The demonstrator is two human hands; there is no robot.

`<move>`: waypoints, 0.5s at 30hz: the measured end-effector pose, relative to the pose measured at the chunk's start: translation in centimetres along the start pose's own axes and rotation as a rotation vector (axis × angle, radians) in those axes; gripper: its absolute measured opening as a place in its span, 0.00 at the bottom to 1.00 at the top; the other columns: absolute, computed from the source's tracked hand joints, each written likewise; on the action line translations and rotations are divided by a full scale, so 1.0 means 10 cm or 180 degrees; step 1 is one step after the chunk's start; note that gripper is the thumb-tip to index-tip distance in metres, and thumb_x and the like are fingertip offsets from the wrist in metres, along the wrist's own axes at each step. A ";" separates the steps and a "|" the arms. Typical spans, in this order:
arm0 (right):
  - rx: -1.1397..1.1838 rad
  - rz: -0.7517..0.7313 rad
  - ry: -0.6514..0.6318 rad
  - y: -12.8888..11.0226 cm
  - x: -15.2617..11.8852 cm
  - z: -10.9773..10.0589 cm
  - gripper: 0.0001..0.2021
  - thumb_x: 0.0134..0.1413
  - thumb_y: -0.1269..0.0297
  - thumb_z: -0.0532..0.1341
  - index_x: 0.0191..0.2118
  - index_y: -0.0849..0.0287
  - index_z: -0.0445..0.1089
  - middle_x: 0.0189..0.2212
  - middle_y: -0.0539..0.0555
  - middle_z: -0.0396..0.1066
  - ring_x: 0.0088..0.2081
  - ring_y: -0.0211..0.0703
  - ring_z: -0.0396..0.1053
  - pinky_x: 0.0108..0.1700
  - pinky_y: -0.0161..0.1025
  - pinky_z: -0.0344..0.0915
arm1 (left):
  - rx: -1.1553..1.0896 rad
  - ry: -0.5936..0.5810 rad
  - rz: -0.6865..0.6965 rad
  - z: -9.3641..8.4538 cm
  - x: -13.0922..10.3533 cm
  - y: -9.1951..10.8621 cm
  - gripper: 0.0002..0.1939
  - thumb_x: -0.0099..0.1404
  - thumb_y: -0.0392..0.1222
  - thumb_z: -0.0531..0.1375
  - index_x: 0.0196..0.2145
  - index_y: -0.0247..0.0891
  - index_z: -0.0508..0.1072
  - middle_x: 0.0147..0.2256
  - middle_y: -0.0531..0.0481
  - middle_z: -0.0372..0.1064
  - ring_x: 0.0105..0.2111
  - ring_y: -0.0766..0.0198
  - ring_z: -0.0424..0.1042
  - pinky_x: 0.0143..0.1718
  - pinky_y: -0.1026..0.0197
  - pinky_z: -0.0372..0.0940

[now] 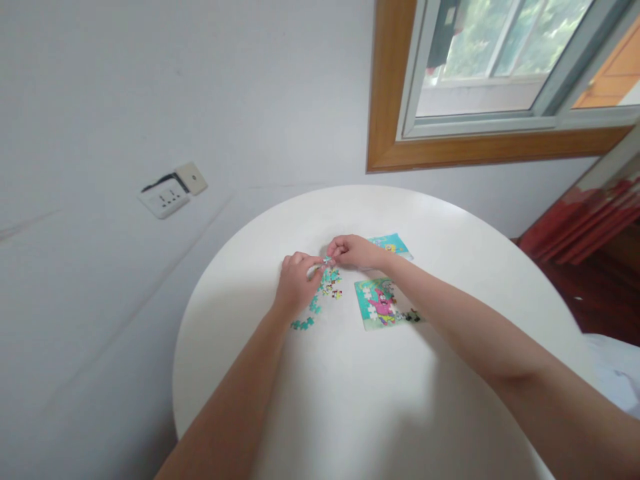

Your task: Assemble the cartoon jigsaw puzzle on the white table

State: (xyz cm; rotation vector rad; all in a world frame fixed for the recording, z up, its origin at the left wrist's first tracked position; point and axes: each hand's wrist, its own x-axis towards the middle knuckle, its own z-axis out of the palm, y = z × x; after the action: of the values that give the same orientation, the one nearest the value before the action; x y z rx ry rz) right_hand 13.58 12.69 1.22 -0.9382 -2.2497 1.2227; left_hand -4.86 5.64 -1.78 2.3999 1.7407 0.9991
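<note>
Jigsaw (382, 305) part-filled, loose pieces (314, 306) left.
I've got left hand (298, 283) and right hand (352, 252) nearly together at a small piece (327, 260) (which grips it, can't tell); jigsaw, gaps showing, sits nearside of right hand, loose pieces beside left.

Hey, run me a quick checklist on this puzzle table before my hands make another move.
1. Left hand and right hand close together by the loose pieces: ok.
2. Small piece at the fingertips, clear which hand grips it: cannot tell.
3. Loose pieces on the table: ok.
4. Pink-figure puzzle complete: not ok, gaps show.
5. Blue picture sheet fully visible: not ok, right arm covers part.
</note>
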 end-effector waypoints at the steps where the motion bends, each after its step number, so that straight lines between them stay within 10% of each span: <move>1: 0.0146 -0.0008 -0.0009 -0.02 -0.05 -0.03 0.12 0.49 0.75 0.57 0.41 0.64 0.69 0.28 0.50 0.74 0.30 0.34 0.70 0.34 0.31 0.64 | -0.0040 0.0008 0.0051 -0.02 0.01 0.03 0.11 0.64 0.41 0.56 0.41 0.39 0.75 0.36 0.46 0.69 0.41 0.57 0.66 0.48 0.52 0.58; 15: 0.1195 0.0527 0.1000 0.00 -1.46 -0.26 0.09 0.47 0.65 0.64 0.37 0.61 0.72 0.27 0.49 0.73 0.31 0.36 0.70 0.38 0.35 0.65 | -0.0580 -0.0721 0.1125 0.04 -0.14 0.66 0.13 0.67 0.36 0.53 0.48 0.40 0.72 0.40 0.46 0.67 0.43 0.57 0.63 0.47 0.53 0.58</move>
State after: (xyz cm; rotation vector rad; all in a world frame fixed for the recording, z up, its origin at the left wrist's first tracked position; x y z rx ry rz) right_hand 25.26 3.60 2.03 -1.0914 -1.6557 1.3944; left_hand 0.71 2.07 -0.40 2.6283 1.1289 0.8251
